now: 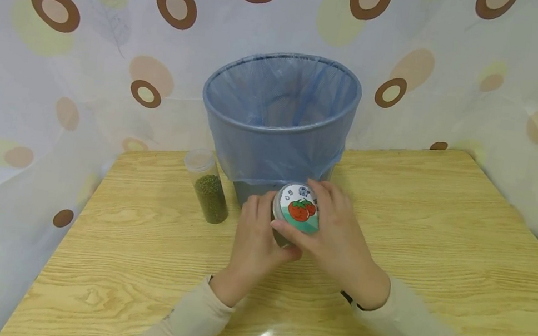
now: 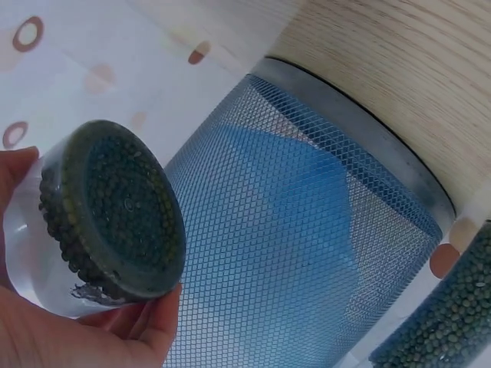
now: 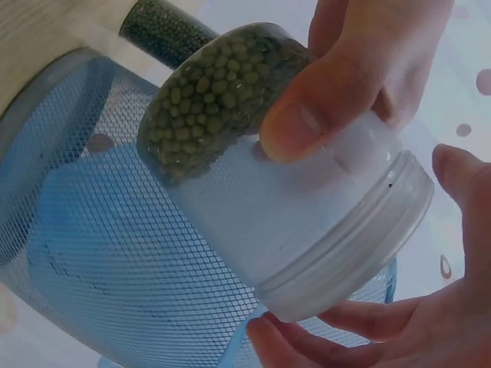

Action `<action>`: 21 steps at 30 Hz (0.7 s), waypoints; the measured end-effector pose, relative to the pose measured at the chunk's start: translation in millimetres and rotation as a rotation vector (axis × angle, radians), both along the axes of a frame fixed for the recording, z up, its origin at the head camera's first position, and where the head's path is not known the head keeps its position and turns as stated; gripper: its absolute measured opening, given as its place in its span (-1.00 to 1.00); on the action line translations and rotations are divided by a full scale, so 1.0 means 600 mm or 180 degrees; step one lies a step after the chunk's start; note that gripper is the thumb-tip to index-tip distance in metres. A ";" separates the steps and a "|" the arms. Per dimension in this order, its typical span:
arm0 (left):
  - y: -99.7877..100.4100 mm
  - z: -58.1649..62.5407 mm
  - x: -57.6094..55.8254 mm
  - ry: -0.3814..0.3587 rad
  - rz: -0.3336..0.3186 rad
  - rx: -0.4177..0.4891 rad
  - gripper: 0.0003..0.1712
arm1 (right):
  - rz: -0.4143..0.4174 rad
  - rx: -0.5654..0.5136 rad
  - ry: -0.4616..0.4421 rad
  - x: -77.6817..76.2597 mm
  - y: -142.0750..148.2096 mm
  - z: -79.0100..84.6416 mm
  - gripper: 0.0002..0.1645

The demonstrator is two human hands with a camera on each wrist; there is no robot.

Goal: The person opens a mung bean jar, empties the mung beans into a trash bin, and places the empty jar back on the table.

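Observation:
A clear plastic jar (image 3: 253, 207) with green mung beans in its lower part is held in front of the bin. My left hand (image 1: 255, 247) grips the jar's body, the thumb pressing its side in the right wrist view. My right hand (image 1: 343, 241) curves its fingers and thumb around the lid (image 1: 298, 209), which is printed with red tomatoes. The left wrist view shows the jar's base (image 2: 130, 207), beans piled against it. To the left stands a tall clear container (image 1: 210, 191) partly filled with green beans, touched by neither hand.
Behind the hands stands a mesh bin (image 1: 278, 130) lined with a blue plastic bag, its wide mouth facing up. Both stand on the wood-grain table (image 1: 136, 264). A patterned covering (image 1: 112, 48) rises along the table's back and sides.

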State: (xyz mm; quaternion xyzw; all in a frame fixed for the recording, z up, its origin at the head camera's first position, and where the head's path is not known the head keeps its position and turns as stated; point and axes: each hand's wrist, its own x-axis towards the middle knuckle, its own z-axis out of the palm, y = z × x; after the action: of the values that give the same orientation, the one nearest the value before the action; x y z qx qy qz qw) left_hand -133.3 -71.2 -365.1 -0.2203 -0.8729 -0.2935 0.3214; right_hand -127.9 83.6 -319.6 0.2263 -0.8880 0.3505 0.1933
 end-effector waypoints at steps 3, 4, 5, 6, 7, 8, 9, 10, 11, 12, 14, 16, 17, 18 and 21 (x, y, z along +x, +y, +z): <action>0.004 0.001 0.000 0.0013 0.0043 0.0021 0.03 | -0.0074 0.0067 0.0121 0.001 -0.004 -0.001 0.01; 0.005 0.001 0.000 0.0008 0.0052 0.0020 0.03 | -0.0084 0.0082 0.0143 0.001 -0.004 -0.001 0.01; 0.006 0.001 0.001 0.0004 0.0056 0.0025 0.03 | -0.0086 0.0094 0.0153 0.002 -0.005 -0.001 0.00; 0.006 0.001 0.001 0.0001 0.0063 0.0017 0.04 | -0.0086 0.0098 0.0156 0.002 -0.005 -0.001 -0.01; 0.007 0.001 0.001 -0.0005 0.0068 0.0012 0.04 | -0.0079 0.0091 0.0158 0.002 -0.005 -0.001 -0.01; 0.008 0.001 0.002 -0.0011 0.0073 0.0004 0.04 | -0.0071 0.0078 0.0164 0.002 -0.005 -0.001 -0.02; 0.008 0.001 0.002 -0.0016 0.0074 0.0002 0.04 | -0.0059 0.0064 0.0164 0.002 -0.004 -0.001 -0.03; 0.008 0.001 0.003 -0.0022 0.0073 -0.0001 0.05 | -0.0043 0.0041 0.0165 0.002 -0.004 -0.001 -0.04; 0.008 0.002 0.003 -0.0024 0.0070 0.0002 0.06 | -0.0028 0.0016 0.0164 0.001 -0.004 -0.001 -0.04; 0.008 0.002 0.004 -0.0036 0.0062 0.0006 0.07 | -0.0007 -0.0022 0.0160 0.002 -0.003 0.000 -0.06; 0.007 0.002 0.005 -0.0071 0.0029 0.0025 0.09 | 0.0047 -0.0093 0.0156 0.001 -0.002 0.001 -0.09; 0.006 0.003 0.006 -0.0126 0.0002 0.0039 0.11 | 0.0117 -0.0145 0.0152 0.001 0.000 0.001 -0.09; 0.006 0.003 0.007 -0.0160 -0.0007 0.0046 0.12 | 0.0150 -0.0165 0.0151 0.001 0.001 0.001 -0.09; 0.005 0.004 0.007 -0.0207 -0.0025 0.0060 0.12 | 0.0194 -0.0178 0.0151 0.001 0.002 0.001 -0.08; 0.003 0.006 0.009 -0.0323 -0.0041 0.0069 0.14 | 0.0324 -0.0174 0.0177 -0.001 0.006 0.000 -0.04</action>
State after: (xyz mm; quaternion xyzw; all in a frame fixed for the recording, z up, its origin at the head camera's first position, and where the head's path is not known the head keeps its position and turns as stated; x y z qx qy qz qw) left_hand -127.7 -69.3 -361.5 -0.2072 -0.8835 -0.3158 0.2772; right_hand -128.4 87.0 -319.7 0.2754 -0.8597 0.3776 0.2059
